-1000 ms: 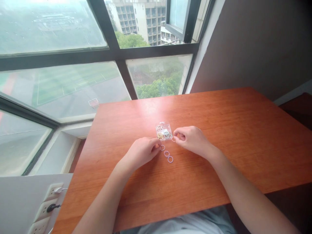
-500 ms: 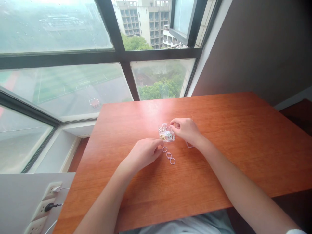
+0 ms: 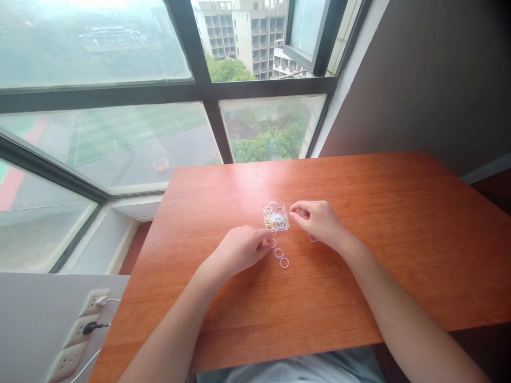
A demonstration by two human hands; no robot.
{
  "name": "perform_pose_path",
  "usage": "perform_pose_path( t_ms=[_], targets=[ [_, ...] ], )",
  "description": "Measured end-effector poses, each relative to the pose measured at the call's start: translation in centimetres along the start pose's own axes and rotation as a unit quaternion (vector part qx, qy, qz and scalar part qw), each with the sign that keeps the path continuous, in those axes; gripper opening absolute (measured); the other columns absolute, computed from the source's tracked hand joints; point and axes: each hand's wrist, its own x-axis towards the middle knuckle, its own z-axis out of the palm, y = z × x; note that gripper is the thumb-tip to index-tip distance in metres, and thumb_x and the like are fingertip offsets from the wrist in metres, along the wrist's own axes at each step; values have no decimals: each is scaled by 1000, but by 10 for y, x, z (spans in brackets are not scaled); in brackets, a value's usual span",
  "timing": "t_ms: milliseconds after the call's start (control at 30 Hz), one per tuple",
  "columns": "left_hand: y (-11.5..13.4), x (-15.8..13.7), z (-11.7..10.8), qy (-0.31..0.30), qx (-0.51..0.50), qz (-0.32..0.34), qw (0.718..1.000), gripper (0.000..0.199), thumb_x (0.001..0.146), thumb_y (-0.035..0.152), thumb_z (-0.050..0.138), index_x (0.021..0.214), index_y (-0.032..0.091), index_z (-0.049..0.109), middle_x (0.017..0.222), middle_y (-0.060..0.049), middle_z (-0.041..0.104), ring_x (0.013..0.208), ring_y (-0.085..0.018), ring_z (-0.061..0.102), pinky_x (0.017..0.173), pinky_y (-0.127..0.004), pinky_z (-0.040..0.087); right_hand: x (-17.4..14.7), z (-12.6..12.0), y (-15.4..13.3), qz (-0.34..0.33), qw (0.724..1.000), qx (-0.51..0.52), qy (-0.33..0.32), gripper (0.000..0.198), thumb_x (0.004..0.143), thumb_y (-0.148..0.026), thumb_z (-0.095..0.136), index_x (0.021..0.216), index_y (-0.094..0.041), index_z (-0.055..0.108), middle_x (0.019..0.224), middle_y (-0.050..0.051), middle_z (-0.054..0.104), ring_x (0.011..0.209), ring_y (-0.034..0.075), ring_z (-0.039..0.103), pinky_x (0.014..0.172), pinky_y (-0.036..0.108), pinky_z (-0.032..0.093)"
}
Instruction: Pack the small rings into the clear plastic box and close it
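Note:
My left hand [image 3: 249,247] rests low over the table, its thumb and fingertips closed at the edge of a purple hair tie [image 3: 273,243] that they partly cover. Two more purple hair ties [image 3: 281,258] lie in a line toward me. Just beyond sits a small clear plastic box [image 3: 275,230] with compartments. Gold hair ties [image 3: 269,224], pale green ones [image 3: 280,221] and whitish ones [image 3: 268,210] fill three of them; a single pinkish tie [image 3: 280,210] is in the back right one. Right of the box hovers my right hand [image 3: 319,219], fingers curved, nothing visible between them.
A clear plastic piece [image 3: 313,239] lies partly hidden under my right hand. The wooden table [image 3: 379,223] reaches the windows [image 3: 275,127] at the back. Power sockets [image 3: 75,332] with plugged-in cords are on the wall at the lower left.
My right hand has drawn back to the right from the box, uncovering the pinkish tie in the back right compartment. My left fingertips now cover more of the nearest purple tie. The view has shifted slightly.

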Motion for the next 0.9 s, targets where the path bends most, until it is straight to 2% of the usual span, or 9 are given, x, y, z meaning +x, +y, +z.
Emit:
perform_pose_path(
  t_ms=[267, 467, 567, 700, 900],
  targets=[
    [2, 2, 5, -5, 85, 18, 996, 16, 89, 21, 45, 83, 23, 60, 73, 2, 67, 63, -15, 61, 54, -25, 29, -3, -2, -6, -8, 999, 44, -27, 14, 82, -27, 60, 81, -19, 71, 54, -5, 53, 52, 9, 46, 54, 22, 31],
    [2, 2, 6, -6, 102, 34, 994, 15, 90, 21, 45, 81, 22, 57, 73, 2, 67, 61, -14, 59, 51, -25, 27, -15, -6, -23, -51, 983, 48, -168, 15, 82, -23, 58, 77, -21, 72, 58, -5, 59, 54, 8, 48, 54, 21, 30],
    [2, 2, 6, -9, 95, 37, 995, 15, 90, 23, 45, 81, 22, 58, 74, 1, 67, 61, -14, 59, 52, -25, 27, -21, -4, -29, -55, 974, 26, -217, 17, 80, -20, 58, 77, -24, 74, 61, -4, 63, 54, 8, 51, 53, 21, 29],
    [1, 2, 5, -2, 88, 35, 995, 16, 90, 23, 46, 81, 22, 59, 72, 1, 66, 60, -13, 58, 53, -24, 29, -23, 2, -32, -55, 971, 10, -234, 16, 81, -22, 59, 79, -27, 75, 64, -4, 68, 58, 11, 57, 53, 22, 30],
    [0, 1, 0, 9, 62, 29, 998, 10, 86, 22, 50, 86, 22, 60, 75, 2, 68, 61, -13, 57, 55, -23, 31, -25, 8, -33, -72, 965, 13, -250, 16, 81, -19, 59, 77, -26, 72, 66, -4, 72, 66, 14, 63, 57, 23, 34]
  ],
)
